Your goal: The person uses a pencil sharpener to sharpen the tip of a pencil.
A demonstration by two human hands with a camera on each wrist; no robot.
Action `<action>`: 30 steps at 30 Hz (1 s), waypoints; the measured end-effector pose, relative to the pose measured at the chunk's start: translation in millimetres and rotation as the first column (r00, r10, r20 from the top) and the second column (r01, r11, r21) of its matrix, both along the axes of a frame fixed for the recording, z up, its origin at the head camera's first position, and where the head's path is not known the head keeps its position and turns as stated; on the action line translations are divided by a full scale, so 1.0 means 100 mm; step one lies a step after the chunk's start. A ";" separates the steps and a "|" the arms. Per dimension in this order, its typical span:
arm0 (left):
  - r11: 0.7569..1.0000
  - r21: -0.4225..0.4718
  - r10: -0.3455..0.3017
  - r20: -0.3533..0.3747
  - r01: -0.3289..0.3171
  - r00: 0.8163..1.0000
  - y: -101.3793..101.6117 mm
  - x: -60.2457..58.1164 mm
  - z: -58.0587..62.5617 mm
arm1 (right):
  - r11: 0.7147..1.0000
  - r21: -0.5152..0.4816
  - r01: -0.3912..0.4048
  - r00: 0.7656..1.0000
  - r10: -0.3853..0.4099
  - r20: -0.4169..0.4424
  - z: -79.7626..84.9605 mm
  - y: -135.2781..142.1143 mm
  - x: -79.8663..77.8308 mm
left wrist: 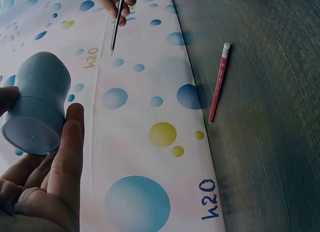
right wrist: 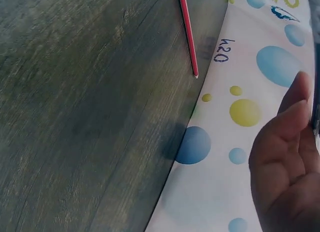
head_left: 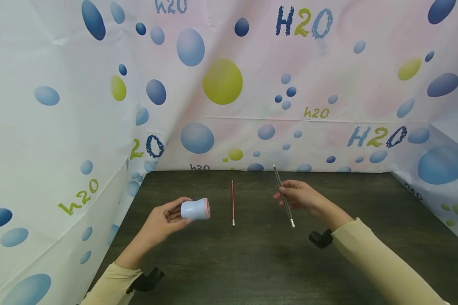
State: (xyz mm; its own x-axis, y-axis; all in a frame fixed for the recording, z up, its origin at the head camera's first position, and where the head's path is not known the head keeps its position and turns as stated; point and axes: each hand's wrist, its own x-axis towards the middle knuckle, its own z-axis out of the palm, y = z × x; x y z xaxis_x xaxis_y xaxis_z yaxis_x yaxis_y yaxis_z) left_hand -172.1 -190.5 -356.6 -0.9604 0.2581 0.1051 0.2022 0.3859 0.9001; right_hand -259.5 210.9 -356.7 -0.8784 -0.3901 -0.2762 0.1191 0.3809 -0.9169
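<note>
Head: pencil (head_left: 286, 203) in right hand (head_left: 299, 195)

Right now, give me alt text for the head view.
A person's left hand holds a pale blue, pink-ended cylinder sideways, and the right hand holds a dark pencil, both above a dark table. Between the hands, a red pencil lies on the table; behind is a white backdrop with coloured bubbles and H2O lettering.

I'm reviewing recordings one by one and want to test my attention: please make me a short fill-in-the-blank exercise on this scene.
1. The left hand holds a cylinder whose body is ____.
2. The loose pencil on the table is ____.
3. In the head view, the right hand holds the dark pencil to the loose pencil's ____.

Missing words: blue; red; right.
</note>
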 end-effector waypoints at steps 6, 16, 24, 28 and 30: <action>1.000 -0.005 -0.022 0.005 0.022 1.000 0.02 -0.01 -0.01 | 0.999 -0.026 0.031 0.999 -0.030 0.022 -0.02 -0.06 -0.13; 0.999 -0.013 -0.049 0.022 0.050 0.999 0.04 -0.04 -0.06 | 0.998 -0.015 0.055 0.998 -0.054 0.035 -0.12 -0.18 -0.30; 0.998 -0.022 -0.052 0.032 0.053 0.998 0.05 -0.06 -0.07 | 0.993 -0.030 0.116 0.991 -0.114 0.070 -0.28 -0.32 -0.44; 0.998 -0.014 -0.056 0.045 0.056 0.997 0.07 -0.06 -0.08 | 0.990 -0.013 0.143 0.987 -0.141 0.071 -0.34 -0.35 -0.48; 0.998 -0.014 -0.056 0.048 0.057 0.997 0.08 -0.07 -0.08 | 0.990 0.001 0.142 0.988 -0.142 0.066 -0.38 -0.36 -0.50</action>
State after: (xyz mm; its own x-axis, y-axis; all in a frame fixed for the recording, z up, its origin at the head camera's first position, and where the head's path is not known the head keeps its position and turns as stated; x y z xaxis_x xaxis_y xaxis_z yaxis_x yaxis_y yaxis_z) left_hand -178.8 -182.9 -364.4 -0.9480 0.3135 0.0554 0.1813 0.3886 0.9034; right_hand -309.8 174.7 -394.9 -0.9051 -0.2638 -0.3336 0.2314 0.3527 -0.9067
